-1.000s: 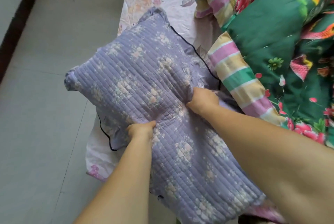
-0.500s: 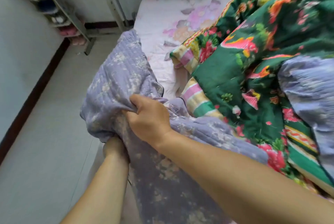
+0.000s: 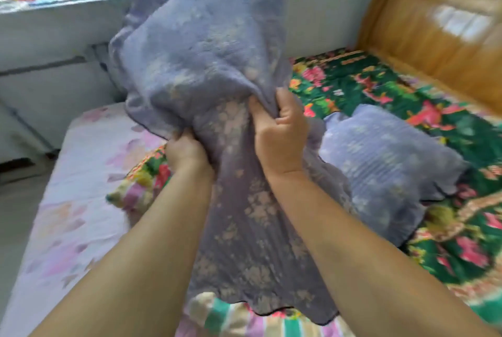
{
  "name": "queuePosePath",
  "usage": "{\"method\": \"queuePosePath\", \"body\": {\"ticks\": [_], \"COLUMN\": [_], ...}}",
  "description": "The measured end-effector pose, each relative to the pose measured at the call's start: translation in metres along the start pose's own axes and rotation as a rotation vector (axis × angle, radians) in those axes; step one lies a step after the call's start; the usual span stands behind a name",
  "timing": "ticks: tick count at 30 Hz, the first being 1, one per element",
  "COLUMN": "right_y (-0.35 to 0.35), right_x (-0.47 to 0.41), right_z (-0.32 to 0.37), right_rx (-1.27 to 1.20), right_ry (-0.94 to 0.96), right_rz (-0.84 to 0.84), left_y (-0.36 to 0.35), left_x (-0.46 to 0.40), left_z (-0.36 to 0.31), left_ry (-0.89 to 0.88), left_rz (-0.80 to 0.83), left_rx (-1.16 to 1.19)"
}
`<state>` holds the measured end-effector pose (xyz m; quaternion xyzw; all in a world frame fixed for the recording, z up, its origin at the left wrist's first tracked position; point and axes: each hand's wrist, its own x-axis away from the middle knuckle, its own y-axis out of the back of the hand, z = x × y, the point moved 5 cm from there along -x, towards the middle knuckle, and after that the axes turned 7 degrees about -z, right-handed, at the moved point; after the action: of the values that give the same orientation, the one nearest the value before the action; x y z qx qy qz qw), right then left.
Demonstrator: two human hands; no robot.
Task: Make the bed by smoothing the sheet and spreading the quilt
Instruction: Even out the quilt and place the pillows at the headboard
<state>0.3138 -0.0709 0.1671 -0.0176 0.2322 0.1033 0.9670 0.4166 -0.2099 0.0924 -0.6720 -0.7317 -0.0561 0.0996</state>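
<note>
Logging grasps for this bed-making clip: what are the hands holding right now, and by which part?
Both the left hand and right hand grip the purple pillow at its bunched middle, lifted above the bed.

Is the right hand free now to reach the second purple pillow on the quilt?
Probably not yet: the right hand grips the lifted pillow together with the left hand. The second pillow lies uncovered on the quilt, just beside it.

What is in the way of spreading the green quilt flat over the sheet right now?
Both hands, left hand and right hand, grip a lifted purple pillow, so neither is free. A second purple pillow lies on the bunched green quilt, beside the bare floral sheet.
</note>
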Motion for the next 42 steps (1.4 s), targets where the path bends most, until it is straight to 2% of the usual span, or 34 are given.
{"method": "queuePosePath", "body": {"ticks": [2,3,7,12,16,20,25,29,34,37,42], "right_y": [0.036,0.056,0.108,0.094,0.052,-0.001,-0.052,-0.091,-0.145,-0.174,-0.211], "right_x": [-0.043,-0.064,-0.101,-0.071,-0.025,0.050,0.147,0.222,0.327,0.396,0.491], "right_z": [-0.035,-0.059,-0.141,-0.178,-0.182,-0.166,-0.130,-0.086,-0.029,0.002,0.034], "right_rx": [0.134,0.231,0.563,0.572,0.536,0.533,0.538,0.573,0.599,0.545,0.515], "right_ry": [-0.064,-0.148,-0.431,-0.487,-0.526,-0.499,-0.396,-0.319,-0.235,-0.244,-0.246], "right_rz": [-0.098,-0.118,-0.034,0.219,0.434,0.711,0.939,1.100,1.190,1.281,1.407], "left_y": [-0.050,-0.083,-0.146,-0.131,-0.067,0.038,0.172,0.269,0.404,0.484,0.583], "left_x": [0.027,0.048,0.115,0.137,0.104,0.066,0.040,0.036,0.028,0.028,0.033], "left_z": [-0.002,0.002,0.036,0.088,0.115,0.113,0.113,0.109,0.101,0.100,0.098], "left_ry": [-0.047,0.004,0.126,0.218,0.320,0.399,0.477,0.513,0.522,0.531,0.532], "left_rz": [0.206,0.340,0.745,0.834,0.678,0.355,0.029,-0.057,-0.159,-0.302,-0.424], "left_rx": [-0.005,-0.021,-0.255,-0.501,-0.518,-0.424,-0.238,-0.131,-0.060,-0.021,0.071]}}
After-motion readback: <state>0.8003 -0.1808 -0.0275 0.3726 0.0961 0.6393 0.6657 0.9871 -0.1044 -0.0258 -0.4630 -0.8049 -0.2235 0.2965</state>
